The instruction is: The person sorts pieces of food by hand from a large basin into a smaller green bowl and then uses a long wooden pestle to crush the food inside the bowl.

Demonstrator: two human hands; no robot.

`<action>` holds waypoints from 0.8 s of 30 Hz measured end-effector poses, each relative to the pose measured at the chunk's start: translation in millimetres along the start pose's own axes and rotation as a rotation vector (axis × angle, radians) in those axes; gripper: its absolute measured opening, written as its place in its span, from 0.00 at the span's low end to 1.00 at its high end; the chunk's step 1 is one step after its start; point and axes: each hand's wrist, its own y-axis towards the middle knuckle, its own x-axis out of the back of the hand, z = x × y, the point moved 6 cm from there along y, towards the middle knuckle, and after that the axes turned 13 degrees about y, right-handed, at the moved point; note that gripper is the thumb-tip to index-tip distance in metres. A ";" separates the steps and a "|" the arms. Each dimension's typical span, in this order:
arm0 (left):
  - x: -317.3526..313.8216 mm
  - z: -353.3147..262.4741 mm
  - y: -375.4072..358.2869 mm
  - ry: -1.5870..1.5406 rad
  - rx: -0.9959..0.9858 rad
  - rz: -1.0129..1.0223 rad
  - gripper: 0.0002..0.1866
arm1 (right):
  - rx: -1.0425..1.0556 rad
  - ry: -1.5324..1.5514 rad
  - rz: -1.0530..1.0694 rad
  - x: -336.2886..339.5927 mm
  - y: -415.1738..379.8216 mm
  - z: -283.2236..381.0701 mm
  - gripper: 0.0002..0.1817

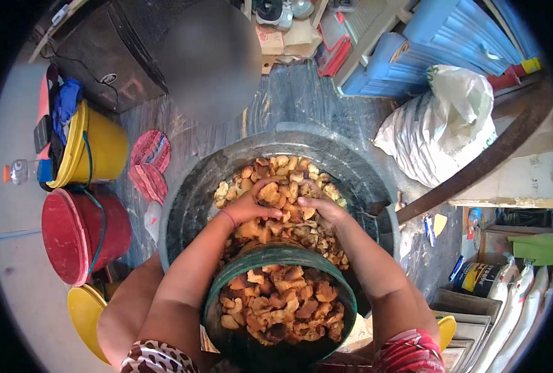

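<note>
Golden-brown, crusty chunks (276,231), which look like broken rusks or toasted bread, fill the middle of a big black tub (186,180). My left hand (246,206) reaches in from the left, its fingers curled round a heap of them. From the other side my right hand (326,210) cups the same heap, thumb on top. Part of the fingers of both hands is hidden among the chunks. Nearer to me, between my forearms, stands a green bucket (350,286) holding more browned chunks (283,304).
A yellow bucket (112,146) and a red lidded bucket (87,236) stand at the left, beside a red cloth (149,168). At the right are a white sack (435,130), blue plastic drawers (382,68) and a long, curved dark bar (475,165) reaching the tub's rim.
</note>
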 end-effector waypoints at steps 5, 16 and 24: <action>-4.1 -64.0 -22.1 0.091 0.045 -0.018 0.45 | 0.124 0.083 0.107 -45.5 -57.4 46.5 0.35; -37.1 -216.4 -123.1 0.383 -0.512 -0.037 0.44 | 0.375 0.050 0.300 -130.0 -209.7 86.2 0.40; -94.8 -201.2 -187.0 0.717 -0.507 0.546 0.51 | 0.105 -0.601 0.585 -155.1 -254.6 27.1 0.43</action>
